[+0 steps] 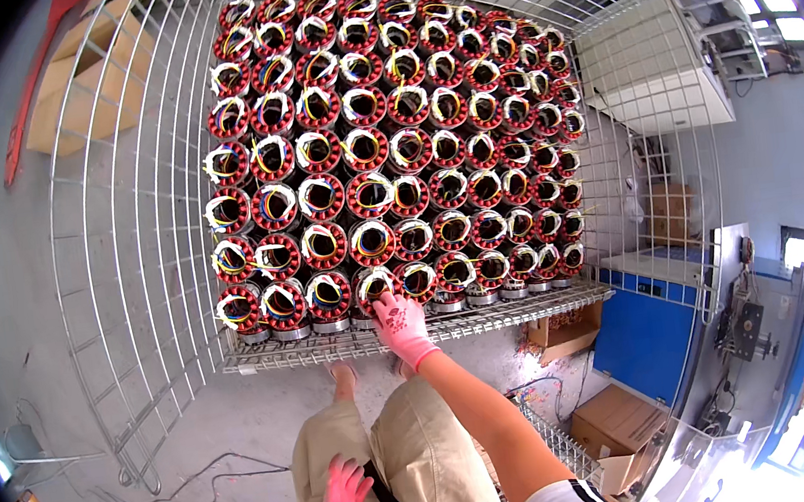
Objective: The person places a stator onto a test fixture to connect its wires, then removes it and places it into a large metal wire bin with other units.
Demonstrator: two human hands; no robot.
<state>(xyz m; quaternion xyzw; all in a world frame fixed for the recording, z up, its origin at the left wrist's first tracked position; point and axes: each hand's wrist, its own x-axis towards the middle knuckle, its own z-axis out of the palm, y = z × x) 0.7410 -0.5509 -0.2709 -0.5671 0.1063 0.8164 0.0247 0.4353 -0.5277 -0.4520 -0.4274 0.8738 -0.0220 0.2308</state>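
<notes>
Right grip (402, 324): touching front-row stator (364, 294) just ahead, cannot tell whether clamped | Left grip (342, 501): apart, empty | Beyond right grip: stator rows (411, 170) already standing in wire cage (489, 318); remainder undeterminable

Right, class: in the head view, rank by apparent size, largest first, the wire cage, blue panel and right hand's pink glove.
1. Wire cage
2. Blue panel
3. Right hand's pink glove

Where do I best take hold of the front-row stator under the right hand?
Probably by the inner rim of the stator, from above: it stands open end up, neighbouring stators crowd its sides, and the looped wires on top look best avoided.
</notes>
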